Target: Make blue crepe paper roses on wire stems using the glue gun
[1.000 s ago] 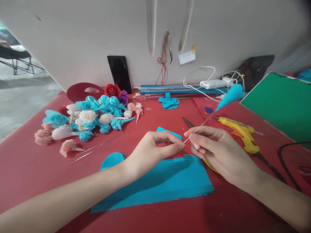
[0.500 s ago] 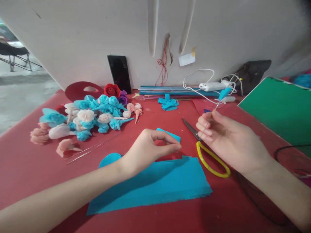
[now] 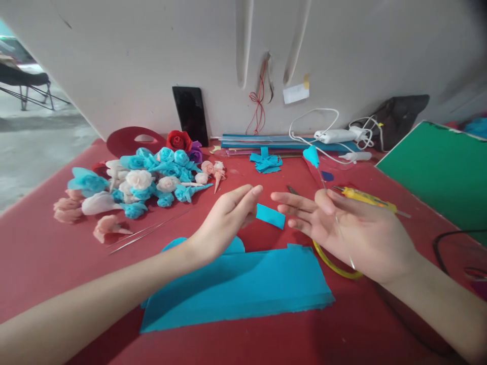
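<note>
My right hand [image 3: 353, 233] pinches a thin wire stem [image 3: 344, 238] between thumb and forefinger, its other fingers stretched to the left. A small blue crepe-paper bud [image 3: 311, 155] tops the wire, which slants up and away. To the left, my left hand [image 3: 224, 220] has its fingers pressed together, and nothing shows in them. It hovers over a blue paper sheet [image 3: 243, 289] on the red table. Between the two hands lies a small blue paper strip [image 3: 271, 216]. Yellow-handled scissors [image 3: 335, 266] are partly hidden beneath my right hand.
Blue, white and pink paper flowers [image 3: 148, 177] are heaped at the left, near loose wires [image 3: 146, 234]. Cut blue strips [image 3: 266, 161] lie further back. A yellow glue gun or similar tool [image 3: 369, 199] sits by a green board [image 3: 441, 177]. A phone [image 3: 190, 114] leans on the wall.
My right hand has turned palm-up and its fingers have spread, with the bud swinging left. My left hand has drawn back left, uncovering the small strip. The yellow tool has come into view.
</note>
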`<state>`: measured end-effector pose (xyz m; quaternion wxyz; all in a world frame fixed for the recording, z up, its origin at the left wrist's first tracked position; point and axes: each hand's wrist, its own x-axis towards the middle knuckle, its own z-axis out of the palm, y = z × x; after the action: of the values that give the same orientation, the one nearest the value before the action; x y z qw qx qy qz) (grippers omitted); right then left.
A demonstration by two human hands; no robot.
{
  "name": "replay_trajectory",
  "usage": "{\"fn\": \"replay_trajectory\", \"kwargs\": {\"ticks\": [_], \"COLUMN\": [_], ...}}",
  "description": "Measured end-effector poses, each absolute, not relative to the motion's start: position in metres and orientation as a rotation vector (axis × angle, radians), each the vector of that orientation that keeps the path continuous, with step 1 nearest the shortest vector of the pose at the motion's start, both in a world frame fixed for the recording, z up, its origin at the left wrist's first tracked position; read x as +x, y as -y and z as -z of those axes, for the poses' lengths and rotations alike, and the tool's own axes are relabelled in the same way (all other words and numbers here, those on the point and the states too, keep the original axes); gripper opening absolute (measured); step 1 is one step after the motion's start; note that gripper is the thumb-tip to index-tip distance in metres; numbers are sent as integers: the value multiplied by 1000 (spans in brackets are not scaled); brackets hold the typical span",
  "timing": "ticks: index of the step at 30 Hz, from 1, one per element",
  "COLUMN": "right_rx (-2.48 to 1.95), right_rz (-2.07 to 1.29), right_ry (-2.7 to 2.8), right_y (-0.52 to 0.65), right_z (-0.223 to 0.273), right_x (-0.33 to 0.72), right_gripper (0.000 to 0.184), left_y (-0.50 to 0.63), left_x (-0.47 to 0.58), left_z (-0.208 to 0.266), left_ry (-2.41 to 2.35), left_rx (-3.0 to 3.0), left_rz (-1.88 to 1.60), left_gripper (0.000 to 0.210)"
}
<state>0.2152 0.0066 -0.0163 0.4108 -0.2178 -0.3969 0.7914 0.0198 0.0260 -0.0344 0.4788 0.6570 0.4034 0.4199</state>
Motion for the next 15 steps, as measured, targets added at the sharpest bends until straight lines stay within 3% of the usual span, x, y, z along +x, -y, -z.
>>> {"fn": "replay_trajectory", "kwargs": {"ticks": [4, 11, 15], "right_rx": [-536, -593, -664], "right_rz": [-1998, -1988, -1963], "right_ry": [1023, 1095, 1105], "right_y": [-5, 2, 6], "right_z": [17, 20, 23], "right_x": [212, 205, 204], "right_gripper": [45, 34, 30], "left_y": [-25, -20, -19], "left_x": [18, 15, 16], "left_z": [32, 25, 24], "left_ry": [-963, -941, -955], "left_rx": [1719, 2424, 2529], "left_rz": [-1205, -1170, -1162], "left_gripper": [7, 17, 11]}}
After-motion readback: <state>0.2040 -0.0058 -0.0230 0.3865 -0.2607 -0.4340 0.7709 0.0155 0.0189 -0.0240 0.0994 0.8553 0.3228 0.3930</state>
